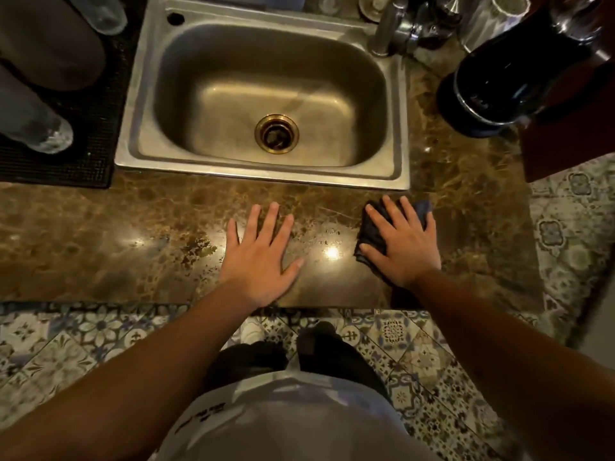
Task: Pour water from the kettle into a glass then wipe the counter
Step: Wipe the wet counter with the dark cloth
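My right hand (402, 242) lies flat with spread fingers on a dark blue cloth (371, 232), pressing it onto the brown marble counter (133, 241) in front of the sink's right corner. My left hand (263, 254) rests palm down on the bare counter, fingers apart, holding nothing. Wet streaks and droplets glisten on the counter between and left of the hands. A dark kettle (499, 81) stands on its base at the right of the sink. Clear glasses (43, 128) stand on a black mat at the far left.
A steel sink (139, 94) with a brass drain fills the middle back, its tap (389, 28) at the right rear. The black drying mat (90, 128) lies left of it. A reddish wooden edge (565, 144) stands at the right. Patterned floor tiles lie below the counter's front edge.
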